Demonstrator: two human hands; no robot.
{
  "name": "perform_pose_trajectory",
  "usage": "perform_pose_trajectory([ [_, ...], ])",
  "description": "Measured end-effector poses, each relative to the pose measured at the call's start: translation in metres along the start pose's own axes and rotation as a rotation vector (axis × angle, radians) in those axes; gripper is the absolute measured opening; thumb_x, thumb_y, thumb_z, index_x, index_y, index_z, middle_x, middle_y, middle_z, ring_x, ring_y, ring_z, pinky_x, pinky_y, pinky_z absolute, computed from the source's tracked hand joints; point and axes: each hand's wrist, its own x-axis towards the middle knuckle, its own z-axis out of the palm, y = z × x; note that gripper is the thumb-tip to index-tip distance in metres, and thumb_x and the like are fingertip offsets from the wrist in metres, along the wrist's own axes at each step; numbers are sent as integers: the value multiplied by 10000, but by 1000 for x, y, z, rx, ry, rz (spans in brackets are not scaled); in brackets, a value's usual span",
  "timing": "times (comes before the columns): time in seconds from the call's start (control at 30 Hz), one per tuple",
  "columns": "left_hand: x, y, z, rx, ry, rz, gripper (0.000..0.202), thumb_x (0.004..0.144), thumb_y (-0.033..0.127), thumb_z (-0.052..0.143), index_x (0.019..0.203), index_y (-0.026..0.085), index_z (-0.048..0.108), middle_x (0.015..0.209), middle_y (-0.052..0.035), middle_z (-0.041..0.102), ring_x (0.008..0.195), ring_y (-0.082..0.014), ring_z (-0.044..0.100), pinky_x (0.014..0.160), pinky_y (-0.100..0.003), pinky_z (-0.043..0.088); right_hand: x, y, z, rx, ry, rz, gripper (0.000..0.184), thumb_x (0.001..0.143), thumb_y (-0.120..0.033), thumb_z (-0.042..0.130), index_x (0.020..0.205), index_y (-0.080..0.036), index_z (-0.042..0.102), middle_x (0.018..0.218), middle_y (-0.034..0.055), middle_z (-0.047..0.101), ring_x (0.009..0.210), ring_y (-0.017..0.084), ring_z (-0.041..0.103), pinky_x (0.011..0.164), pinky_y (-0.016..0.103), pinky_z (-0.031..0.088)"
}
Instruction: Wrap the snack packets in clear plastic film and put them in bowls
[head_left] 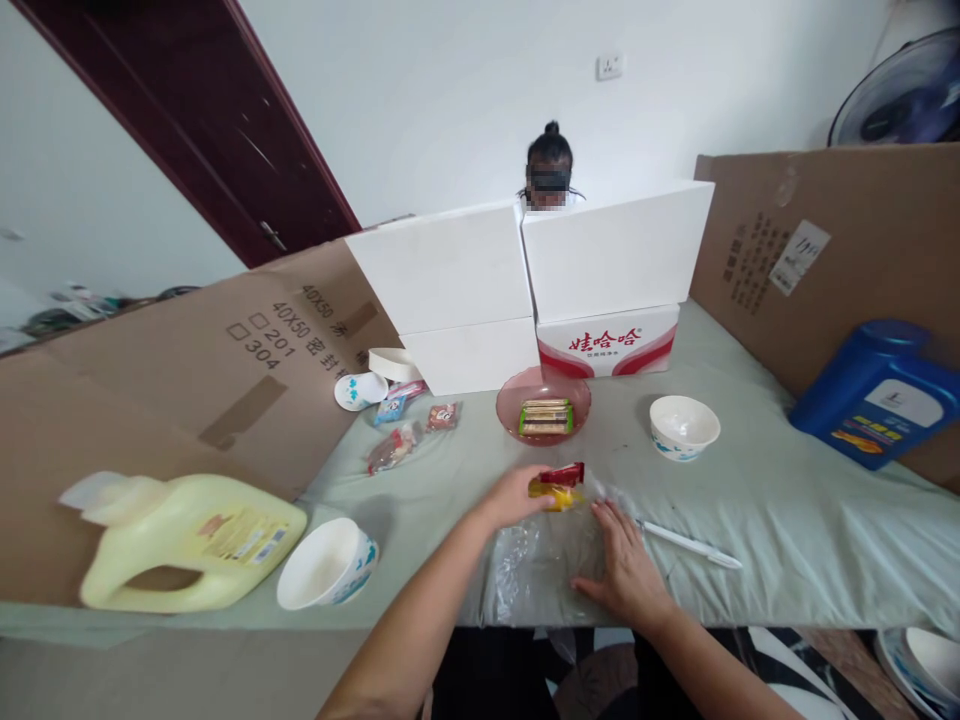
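Note:
My left hand (516,497) grips a small red and yellow snack packet (559,485) at the mouth of a clear plastic bag (536,568). The bag lies flat on the pale green table cover (787,520) near the front edge. My right hand (626,570) presses flat on the bag's right side, fingers spread. Behind the packet stands a pink glass dish (544,402) with wrapped biscuits in it.
A white pen (690,545) lies right of my right hand. White paper bowls (684,425) (328,565) stand on both sides. A yellow jug (187,540) lies left, a blue jug (877,392) right. Loose snack packets (409,430), white boxes (525,275) and cardboard walls surround; a person sits behind.

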Motion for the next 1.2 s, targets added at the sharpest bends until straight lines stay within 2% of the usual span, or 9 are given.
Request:
perform_pose_trajectory([
  [0.13, 19, 2, -35, -64, 28, -19, 194, 858, 287, 566, 916, 134, 670, 728, -35, 691, 695, -169, 657, 690, -302, 527, 1, -1, -1, -24, -59, -26, 805, 718, -414, 709, 1389, -147, 355, 1382, 176, 485, 1332, 328, 384, 1054, 494, 362],
  [0.23, 24, 22, -43, 40, 147, 61, 145, 811, 235, 615, 928, 176, 674, 920, -60, 675, 893, -201, 636, 838, -356, 502, 2, -2, 2, -92, -79, -67, 619, 755, -455, 669, 1276, -162, 508, 1344, 155, 534, 1295, 328, 428, 1051, 486, 352],
  [0.37, -7, 53, -12, 321, 201, 258, 174, 848, 246, 567, 991, 221, 663, 1045, -72, 634, 1014, -220, 592, 929, -376, 465, 2, -2, 5, -154, -22, -66, 575, 784, -481, 649, 1244, -152, 546, 1259, 145, 599, 1190, 319, 520, 1029, 470, 361],
  [0.53, -57, 36, 36, 590, 38, -67, 589, 533, 357, 845, 1059, 186, 644, 966, -130, 668, 899, -346, 635, 795, -459, 519, 3, -4, 3, -174, -49, -62, 593, 783, -500, 652, 1240, -138, 548, 1221, 139, 620, 1139, 311, 540, 1013, 459, 365],
  [0.67, -66, 17, 20, 373, -23, -119, 615, 588, 222, 788, 1174, 201, 603, 1101, -131, 670, 971, -319, 645, 853, -437, 513, 4, -4, 3, -196, -35, -68, 576, 798, -506, 630, 1236, -140, 549, 1223, 144, 617, 1143, 312, 534, 1012, 462, 356],
  [0.8, -45, 45, -5, -156, -246, -40, 630, 694, 278, 748, 1281, 237, 523, 1143, -51, 669, 984, -231, 650, 847, -349, 527, 5, -6, 2, -203, -22, -88, 557, 805, -498, 617, 1224, -138, 552, 1225, 143, 613, 1149, 308, 527, 1014, 457, 353],
  [0.87, -26, 67, 4, -242, -141, 1, 611, 742, 288, 714, 1306, 225, 488, 1175, -62, 651, 1019, -227, 636, 871, -347, 519, 5, -6, 1, -207, -14, -81, 535, 804, -494, 615, 1200, -139, 565, 1200, 144, 622, 1139, 308, 533, 1007, 458, 361],
  [0.97, 7, 89, 43, 65, 95, -12, 619, 713, 277, 735, 1280, 188, 504, 1210, -113, 616, 1081, -276, 592, 958, -411, 469, 4, -6, 2, -213, -21, -67, 467, 790, -475, 634, 1126, -152, 603, 1132, 135, 647, 1111, 312, 546, 1003, 463, 365],
  [1.2, 50, 84, 96, 505, -126, -96, 708, 637, 262, 777, 1286, 199, 503, 1104, -137, 602, 939, -312, 627, 829, -410, 513, -1, -1, 10, -208, -25, -62, 432, 806, -425, 626, 1133, -143, 607, 1119, 138, 664, 1105, 305, 565, 1012, 470, 364],
])
